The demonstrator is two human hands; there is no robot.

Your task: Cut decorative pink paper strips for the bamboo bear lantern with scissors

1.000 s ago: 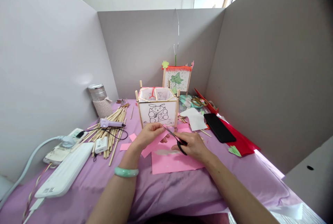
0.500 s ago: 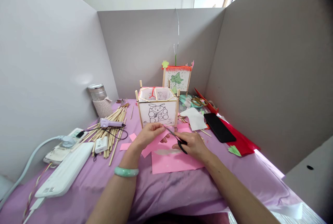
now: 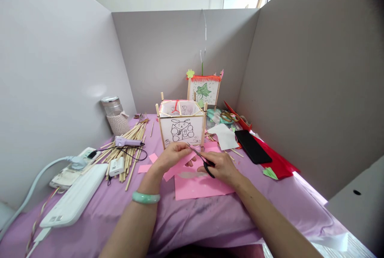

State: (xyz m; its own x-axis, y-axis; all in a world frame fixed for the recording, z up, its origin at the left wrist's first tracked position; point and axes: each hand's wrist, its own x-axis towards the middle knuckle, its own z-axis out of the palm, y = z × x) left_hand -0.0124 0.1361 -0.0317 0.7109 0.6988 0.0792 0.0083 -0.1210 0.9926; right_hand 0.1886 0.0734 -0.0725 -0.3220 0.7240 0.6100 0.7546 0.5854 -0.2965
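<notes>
My left hand (image 3: 173, 156), with a green bangle on the wrist, pinches a folded-looking strip of pink paper (image 3: 177, 168). My right hand (image 3: 221, 166) is closed on black-handled scissors (image 3: 207, 163), whose blades point up and left and reach the strip's upper edge near my left fingertips. Beneath both hands, a larger pink sheet (image 3: 201, 188) lies on the purple cloth. Just behind the hands stands a stick-framed paper lantern (image 3: 183, 128) with a rabbit drawing on its front and a red cord across its top.
Wooden sticks (image 3: 132, 158), a lilac glue gun (image 3: 128, 142) and a white power strip (image 3: 76, 194) lie left. A glass jar (image 3: 113, 116) stands behind them. At right are a black phone (image 3: 253, 147), red fabric (image 3: 279, 166) and white paper (image 3: 224, 136). Another lantern (image 3: 205, 91) stands behind.
The scissors and my right hand have shifted very slightly. My left hand still holds the pink strip in nearly the same place.
</notes>
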